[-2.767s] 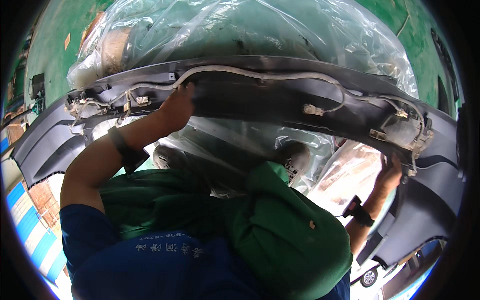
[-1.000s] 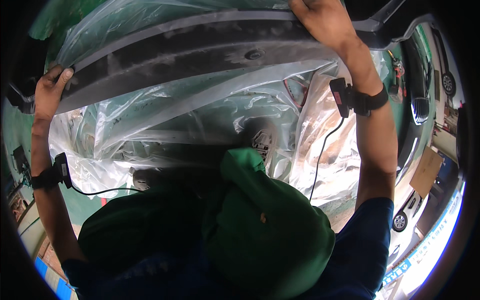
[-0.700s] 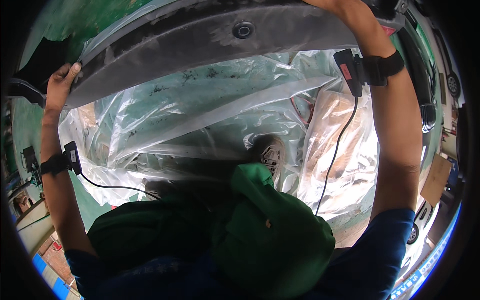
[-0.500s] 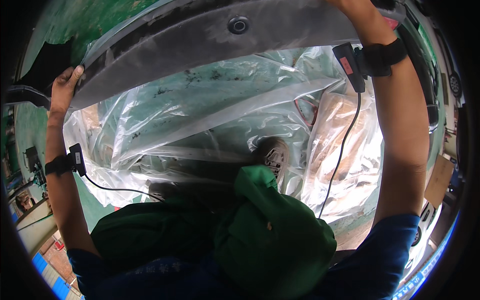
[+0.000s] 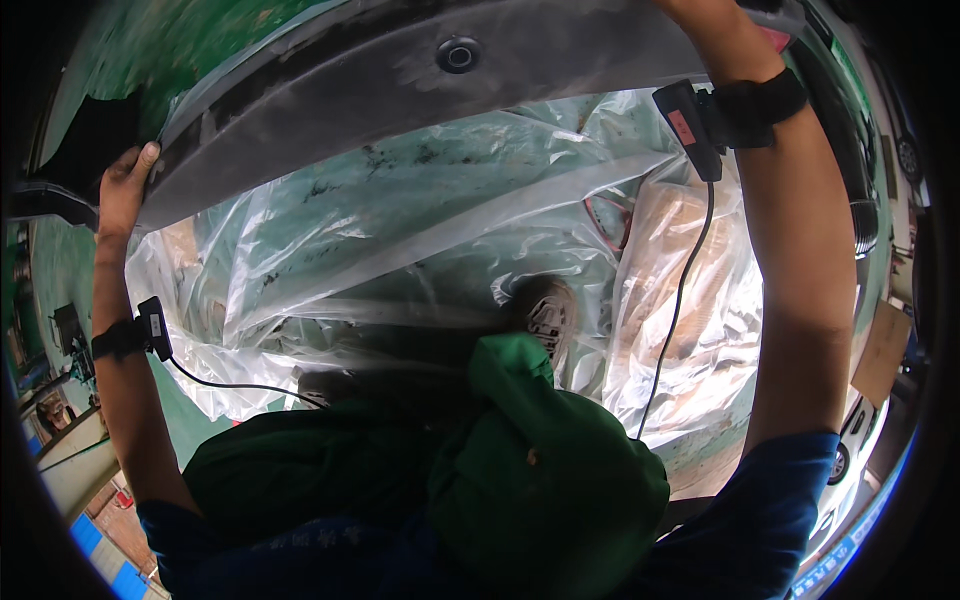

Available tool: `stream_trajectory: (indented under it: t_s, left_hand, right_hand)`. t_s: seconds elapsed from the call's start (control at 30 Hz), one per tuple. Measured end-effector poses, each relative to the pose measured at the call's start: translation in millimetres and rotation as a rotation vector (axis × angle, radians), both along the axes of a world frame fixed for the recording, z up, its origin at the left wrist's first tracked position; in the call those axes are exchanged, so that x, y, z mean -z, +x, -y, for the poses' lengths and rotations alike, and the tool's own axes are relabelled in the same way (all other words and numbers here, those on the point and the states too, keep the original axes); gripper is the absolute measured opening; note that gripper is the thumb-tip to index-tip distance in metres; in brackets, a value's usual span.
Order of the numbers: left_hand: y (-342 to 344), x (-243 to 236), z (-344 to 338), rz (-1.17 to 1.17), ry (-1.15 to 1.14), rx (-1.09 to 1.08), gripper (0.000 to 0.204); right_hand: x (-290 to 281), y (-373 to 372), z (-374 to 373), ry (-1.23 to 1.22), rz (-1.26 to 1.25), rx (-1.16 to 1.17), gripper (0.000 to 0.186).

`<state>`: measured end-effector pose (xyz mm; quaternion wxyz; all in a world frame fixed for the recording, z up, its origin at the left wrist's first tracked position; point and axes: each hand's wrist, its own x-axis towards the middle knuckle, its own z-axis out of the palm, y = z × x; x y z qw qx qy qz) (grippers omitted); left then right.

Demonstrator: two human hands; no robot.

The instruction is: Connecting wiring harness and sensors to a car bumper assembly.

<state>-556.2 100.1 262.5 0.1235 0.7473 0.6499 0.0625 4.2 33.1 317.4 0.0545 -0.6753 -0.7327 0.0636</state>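
Observation:
A long curved dark grey car bumper (image 5: pixel 330 125), dull and scuffed with lighter smears, spans the top of the view. A round black fitting (image 5: pixel 460 55) sits in its face. My left hand (image 5: pixel 122 190) is closed round the bumper's left end, thumb up along the edge and the other fingers partly hidden. At the top rim, near the bumper's right part, my right hand (image 5: pixel 688 8) shows only in part; its fingers lie out of view. Each forearm wears a strapped black device, one on the left (image 5: pixel 150 328), one on the right (image 5: pixel 690 125).
Crumpled clear plastic sheeting (image 5: pixel 420 225) covers the green floor below the bumper. My shoe (image 5: pixel 548 315) stands on it, with green cloth (image 5: pixel 550 470) in front of my body. A black part (image 5: pixel 90 150) lies beyond the left end. A cardboard piece (image 5: pixel 880 350) is at far right.
The bumper has shifted slightly left and its left end a little down, both arms moving with it. My left hand keeps its hold.

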Motion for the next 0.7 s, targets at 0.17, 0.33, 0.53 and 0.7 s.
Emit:
stream_trajectory:
  t_s: [0.17, 0.33, 0.53, 0.7]
  left_hand:
    - [-14, 35, 1, 0.233, 0.041, 0.05, 0.053]
    - [-32, 54, 1, 0.083, 0.082, 0.028, 0.069]
    - [-42, 70, -5, -0.03, 0.137, 0.056, 0.066]
    - [-23, 65, 2, -0.081, 0.107, 0.085, 0.06]
  right_hand:
    - [18, 8, 3, 0.006, -0.102, -0.041, 0.039]
    - [24, -5, 29, -0.139, -0.08, 0.052, 0.028]
    - [55, -2, 43, -0.051, -0.176, 0.013, 0.027]
    - [65, 0, 50, -0.035, -0.169, -0.056, 0.017]
